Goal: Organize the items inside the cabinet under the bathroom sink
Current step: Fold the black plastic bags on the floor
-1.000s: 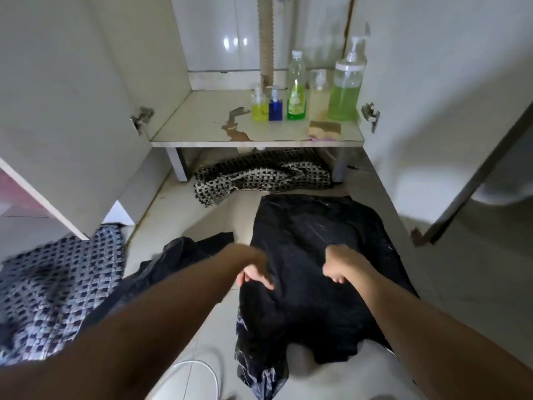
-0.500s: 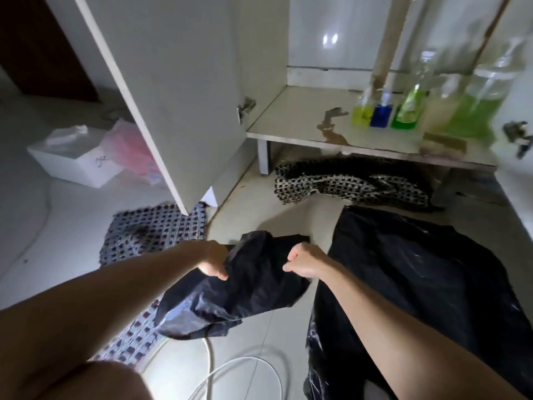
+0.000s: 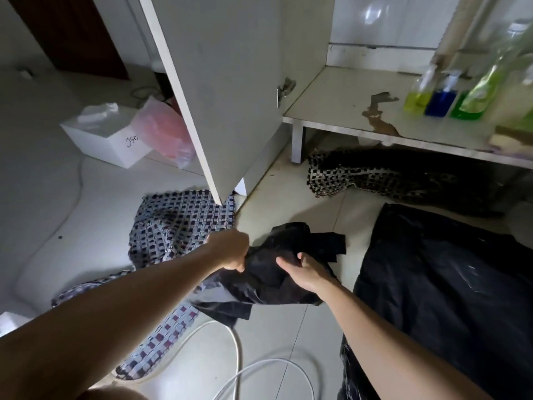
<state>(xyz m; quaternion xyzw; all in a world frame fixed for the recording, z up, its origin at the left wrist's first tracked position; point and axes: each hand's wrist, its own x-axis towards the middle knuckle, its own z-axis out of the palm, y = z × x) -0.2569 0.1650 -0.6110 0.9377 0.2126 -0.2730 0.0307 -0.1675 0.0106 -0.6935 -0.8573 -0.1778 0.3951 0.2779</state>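
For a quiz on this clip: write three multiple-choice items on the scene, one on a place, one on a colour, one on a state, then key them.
1. Where does the white box sit?
A. on the cabinet shelf
B. on the floor left of the open door
C. on the big black bag

2. What colour is the liquid in the small bottle between the yellow and green ones?
A. red
B. clear
C. blue

3. What is the left hand doing?
A. gripping the small black bag
B. resting flat on the floor
C. holding a bottle

Key: 1 B, the box stands on tiles beyond the door. 2 C, its lower part is deep blue. 3 A, its fingers curl round the small black bag, which the right hand also holds.
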